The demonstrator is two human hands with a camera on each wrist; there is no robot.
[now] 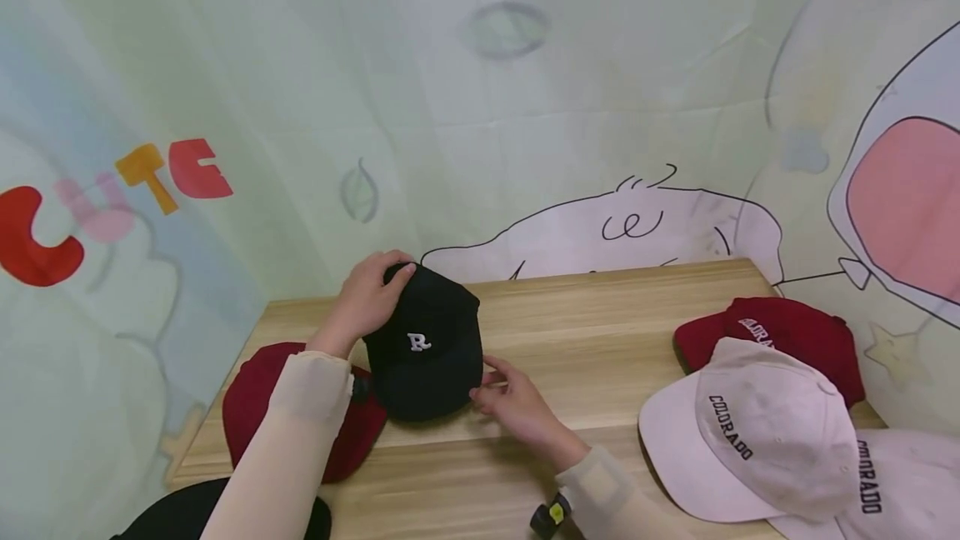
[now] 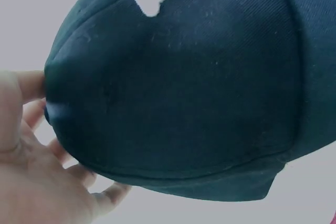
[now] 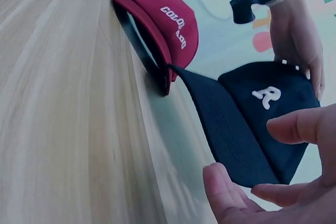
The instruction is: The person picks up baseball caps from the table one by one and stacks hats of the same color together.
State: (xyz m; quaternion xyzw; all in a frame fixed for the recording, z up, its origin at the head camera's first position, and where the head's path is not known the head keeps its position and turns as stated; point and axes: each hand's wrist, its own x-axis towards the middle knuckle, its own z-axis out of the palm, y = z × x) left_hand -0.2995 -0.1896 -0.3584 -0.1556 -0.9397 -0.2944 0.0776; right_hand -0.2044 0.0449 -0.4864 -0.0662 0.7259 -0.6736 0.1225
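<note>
A black baseball cap (image 1: 431,365) with a white letter R is held up over the wooden table, brim downward in the head view. My left hand (image 1: 367,298) grips the top of its crown. In the left wrist view, the thumb and fingers (image 2: 113,195) lie along the crown's edge. My right hand (image 1: 522,407) is at the cap's right edge, near the brim. Its thumb (image 3: 294,127) overlaps the crown in the right wrist view, with the other fingers spread by the brim's corner.
Left of the black cap lies a dark red cap (image 1: 255,386), with another black cap (image 1: 172,511) nearer the front edge. On the table's right are a red cap (image 1: 802,340) and two pale caps (image 1: 780,415) overlapping each other. A printed curtain (image 1: 450,107) hangs behind the table (image 1: 585,340).
</note>
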